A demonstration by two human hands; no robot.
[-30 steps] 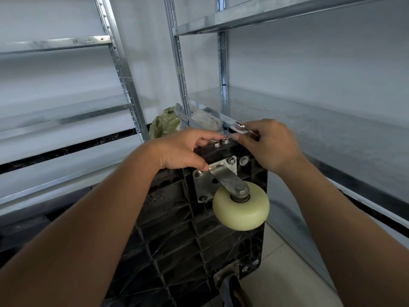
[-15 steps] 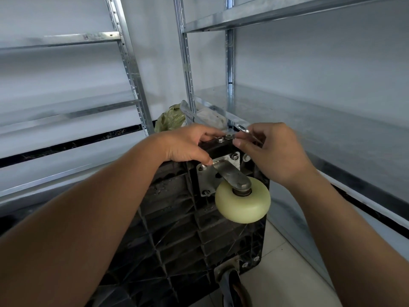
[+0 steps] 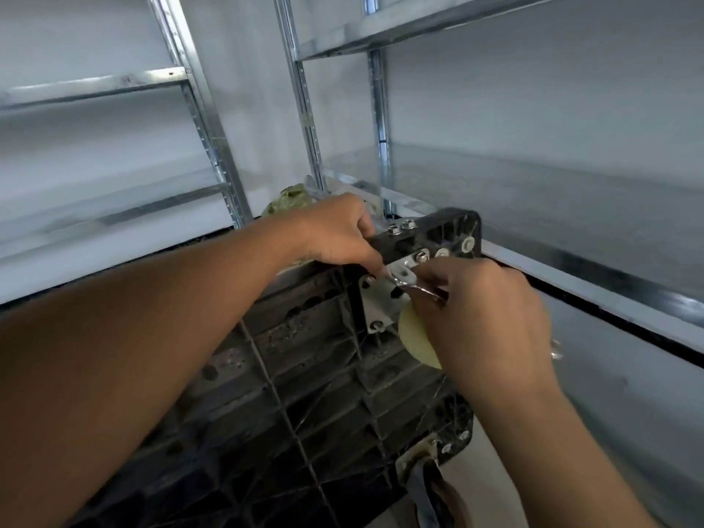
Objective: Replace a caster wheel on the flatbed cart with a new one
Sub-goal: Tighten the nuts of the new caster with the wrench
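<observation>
**Desk:** What's at the centre of the frame?

**Photographer:** A black flatbed cart tipped on edge, ribbed underside facing the camera, against metal shelving. A cream caster wheel sits on its silver mounting plate near the cart's upper right corner, just right of centre frame.

**Desk:** And the hands?

**Photographer:** The left hand reaches in from the left, its fingers curled and pinched down at the upper left corner of the plate, touching the head of a wrench. The right hand comes from the lower right and covers most of the wheel; its fingers are curled round the wrench's handle, gripping it, with the tool's head lying over the top of the plate.

**Desk:** Which bolt is the wrench on?

**Photographer:** Cannot tell, the fingers hide it. A bolt shows at the plate's upper right corner, another at its lower left.

**Desk:** Anything else?

**Photographer:** A second, darker caster at the bottom of the frame, and a crumpled green bag behind the cart, just above the left wrist
</observation>
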